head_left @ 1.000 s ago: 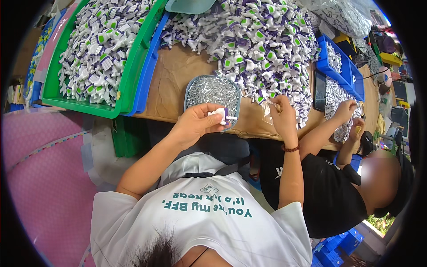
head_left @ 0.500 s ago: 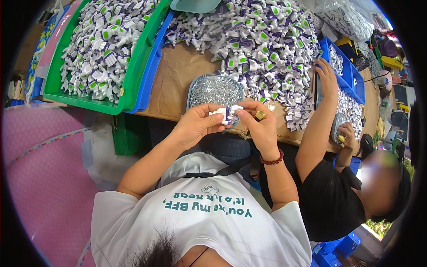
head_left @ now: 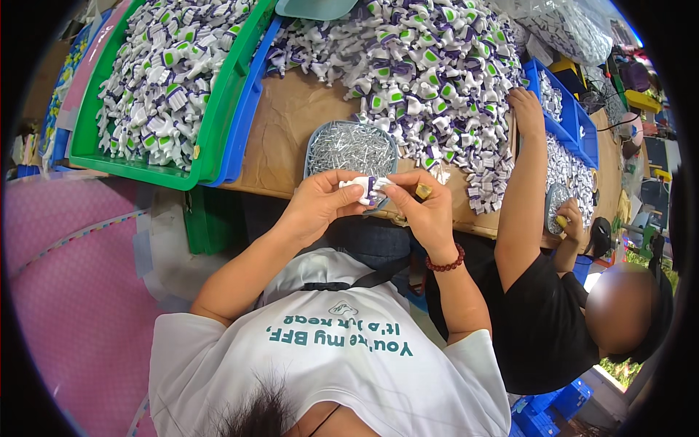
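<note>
My left hand (head_left: pixel 319 202) is closed on a white toy figure body (head_left: pixel 357 190) with a purple band, pinched between thumb and fingers. From the other side, my right hand (head_left: pixel 422 207) pinches a small white piece (head_left: pixel 380 188) against the body's purple end; my fingertips hide where the two meet. A yellow wrap (head_left: pixel 423 191) sits on a finger of my right hand. Just beyond my hands stands a grey-blue bowl (head_left: pixel 309 159) full of small silver metal pins (head_left: pixel 352 148).
A large heap of white-and-purple toy bodies (head_left: pixel 429 87) with green patches covers the table's far side. At left, a green tray (head_left: pixel 210 149) of similar bodies rests by a blue tray (head_left: pixel 244 120). On the right, a co-worker's hand (head_left: pixel 527 111) reaches near a divided blue bin (head_left: pixel 577 135).
My right-hand fingers have shifted slightly around the small white piece, still held against the toy body. The co-worker's raised arm has moved a little; my left hand has stayed in place.
</note>
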### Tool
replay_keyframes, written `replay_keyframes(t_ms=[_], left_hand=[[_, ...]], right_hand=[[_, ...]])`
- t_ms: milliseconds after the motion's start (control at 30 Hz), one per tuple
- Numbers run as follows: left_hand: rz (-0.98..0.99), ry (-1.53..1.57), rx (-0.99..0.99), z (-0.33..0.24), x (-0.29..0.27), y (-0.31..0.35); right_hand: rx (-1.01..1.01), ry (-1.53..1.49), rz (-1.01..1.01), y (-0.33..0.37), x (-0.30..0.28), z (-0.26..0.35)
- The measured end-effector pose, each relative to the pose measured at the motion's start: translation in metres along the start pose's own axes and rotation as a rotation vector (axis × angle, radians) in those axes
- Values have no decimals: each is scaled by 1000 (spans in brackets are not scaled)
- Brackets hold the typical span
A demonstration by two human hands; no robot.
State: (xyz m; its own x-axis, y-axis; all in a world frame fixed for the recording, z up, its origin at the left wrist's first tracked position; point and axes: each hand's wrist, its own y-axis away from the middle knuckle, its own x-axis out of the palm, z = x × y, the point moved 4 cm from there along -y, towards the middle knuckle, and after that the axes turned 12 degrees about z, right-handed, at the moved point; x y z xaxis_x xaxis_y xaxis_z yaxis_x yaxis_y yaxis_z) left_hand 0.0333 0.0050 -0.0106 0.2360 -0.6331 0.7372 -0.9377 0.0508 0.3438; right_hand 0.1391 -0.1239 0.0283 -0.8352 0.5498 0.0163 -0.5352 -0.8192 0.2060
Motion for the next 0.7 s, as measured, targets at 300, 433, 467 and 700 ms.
replay_keyframes(t_ms=[300,433,467,700], left_hand=[[-60,-102,70,6,0,2],[-67,-25,85,10,1,4],[-55,-85,119,9,2,4],[-72,-543,271,1,10,7]], right_hand=[[-5,281,50,0,3,7],[19,254,30,3,6,6],[9,252,25,4,6,6],[16,361,43,3,8,7]])
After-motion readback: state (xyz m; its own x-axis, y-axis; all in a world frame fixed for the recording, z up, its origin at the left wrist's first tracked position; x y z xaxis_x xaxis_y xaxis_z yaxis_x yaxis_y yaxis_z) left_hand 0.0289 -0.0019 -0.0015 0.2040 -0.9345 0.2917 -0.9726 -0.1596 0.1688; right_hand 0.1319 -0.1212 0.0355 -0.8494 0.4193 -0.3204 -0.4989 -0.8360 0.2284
